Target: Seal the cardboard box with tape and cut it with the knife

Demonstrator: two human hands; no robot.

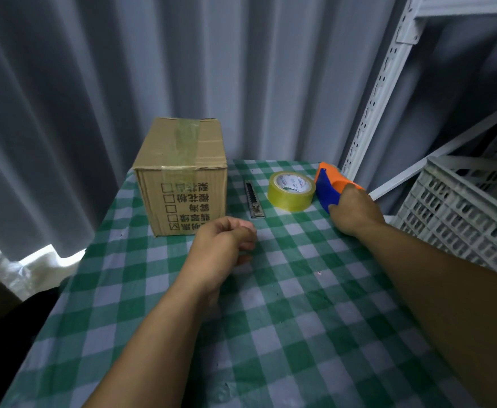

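A closed cardboard box [182, 178] stands at the far left of the table, with clear tape running along its top and down the front. To its right lies a metal utility knife [253, 199], then a roll of yellowish tape [291, 191]. My right hand [354, 212] is closed around an orange and blue tape dispenser [328, 187] at the far right. My left hand [223, 245] hovers in front of the box with fingers curled loosely and nothing in it.
A green and white checked cloth [270, 319] covers the table. A white slotted crate [462, 213] sits at the right under a white metal rack [388, 83]. Grey curtains hang behind.
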